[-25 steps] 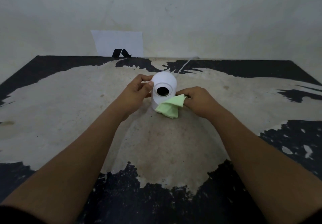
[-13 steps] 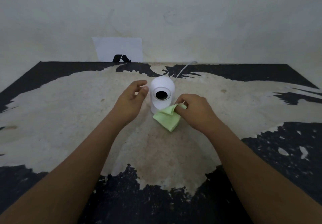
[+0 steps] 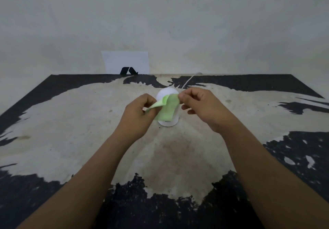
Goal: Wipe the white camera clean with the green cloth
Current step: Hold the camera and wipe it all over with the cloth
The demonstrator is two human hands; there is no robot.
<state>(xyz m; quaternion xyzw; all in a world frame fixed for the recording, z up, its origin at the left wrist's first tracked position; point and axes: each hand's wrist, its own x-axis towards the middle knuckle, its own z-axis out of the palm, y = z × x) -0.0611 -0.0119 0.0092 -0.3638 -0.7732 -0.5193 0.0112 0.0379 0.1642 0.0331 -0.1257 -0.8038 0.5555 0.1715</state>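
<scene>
The wall (image 3: 178, 23) fills the upper part of the view, pale and bare but for a white sheet (image 3: 125, 61) with a black mark leaning at its foot. Below it lies the table (image 3: 71, 130), black with the paint worn away to a wide pale patch in the middle.

Both forearms reach in from the bottom edge and meet near the middle of that patch. The left hand (image 3: 138, 115) is curled, thumb and fingers pinched together on the left corner of the cloth (image 3: 166, 109). The right hand (image 3: 201, 106) pinches the cloth's upper right corner between thumb and forefinger, its other fingers loosely bent below. Half a second ago only the right hand had the cloth, bunched low against the table at the foot of the camera (image 3: 168, 93), while the left hovered open-fingered beside the camera's left flank. Now the cloth is lifted off the table and drawn out between both hands, hanging in front of the camera.

The camera stands upright on the pale patch, just behind the hands. Its dark lens, plain to see before, is now hidden by the cloth; only the domed top and the base (image 3: 169, 122) show. A thin white cable (image 3: 188, 80) runs from behind it toward the wall.
</scene>
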